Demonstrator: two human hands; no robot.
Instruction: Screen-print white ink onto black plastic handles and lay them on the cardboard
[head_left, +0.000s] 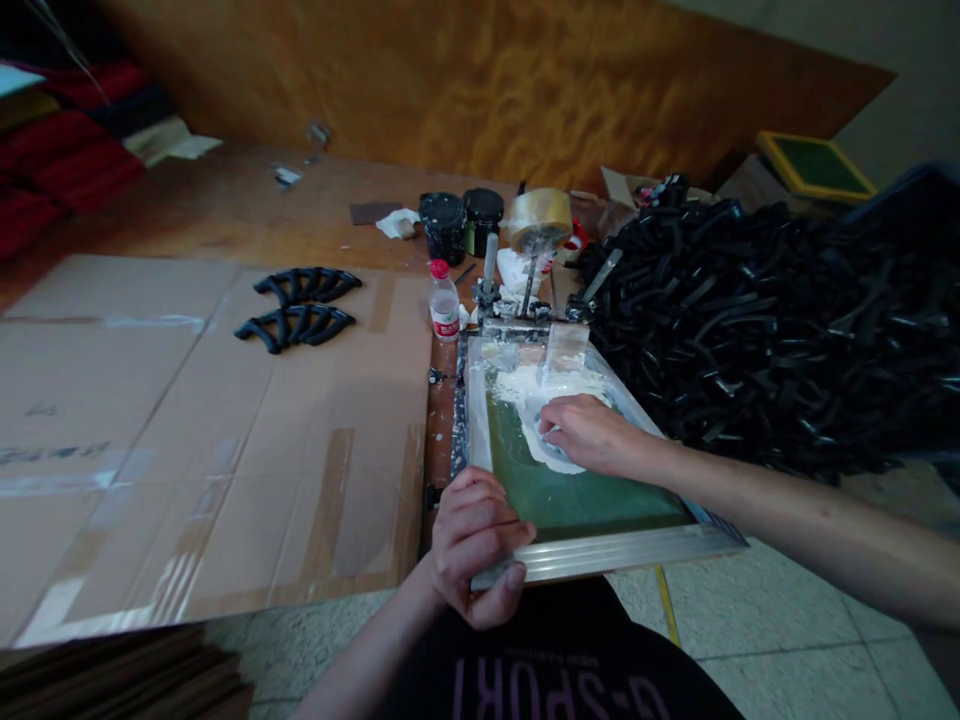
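Note:
In front of me is a screen-printing frame (637, 553) with a metal rim and green mesh (577, 505). White ink (592, 383) is spread over the mesh's far half. My left hand (480, 545) wraps round the near left corner of the rim, thumb below and fingers on top. Over the white ink, my right hand (589, 432) is closed with its fingers bent down; whatever lies in its fingers is hidden. Hinge clamps (489, 285) stand at the frame's far end.
Two rows of curved black pieces (300, 325) lie on cardboard (187, 400) at left. A red-capped bottle (444, 302), black tubs (444, 228) and a tape roll (540, 218) stand behind the frame. A large heap of black pieces (750, 330) fills the right.

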